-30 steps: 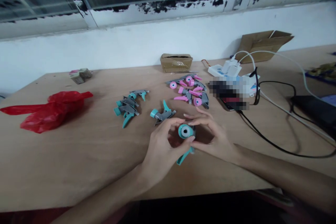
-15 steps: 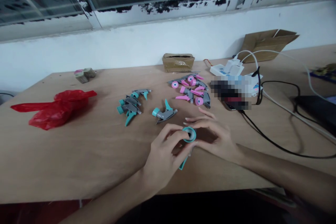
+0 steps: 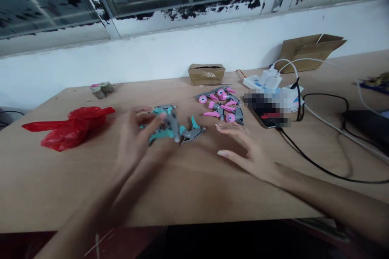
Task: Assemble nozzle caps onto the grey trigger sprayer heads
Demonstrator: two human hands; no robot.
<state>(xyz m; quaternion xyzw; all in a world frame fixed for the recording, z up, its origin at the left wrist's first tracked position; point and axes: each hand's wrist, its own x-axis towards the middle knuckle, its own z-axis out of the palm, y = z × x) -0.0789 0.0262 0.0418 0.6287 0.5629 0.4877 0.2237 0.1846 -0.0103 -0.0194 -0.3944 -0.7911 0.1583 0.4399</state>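
Observation:
My left hand, blurred by motion, is closed on a grey and teal trigger sprayer head above the left-hand group of teal sprayer heads, which it partly hides. Beside that group, another grey and teal trigger sprayer head lies on the table with its teal trigger pointing up. My right hand hovers over the table with its thumb and fingers apart and nothing between them. Nearest beyond it lies a cluster of grey and pink trigger sprayer heads.
On the left of the wooden table is a red plastic bag. A small cardboard box stands by the wall. Toward the right are a phone, a power strip, cables and an open carton.
My left hand has carried the sprayer head from between both hands leftward to the teal group. The right hand has let go and stayed near its place, fingers spread.

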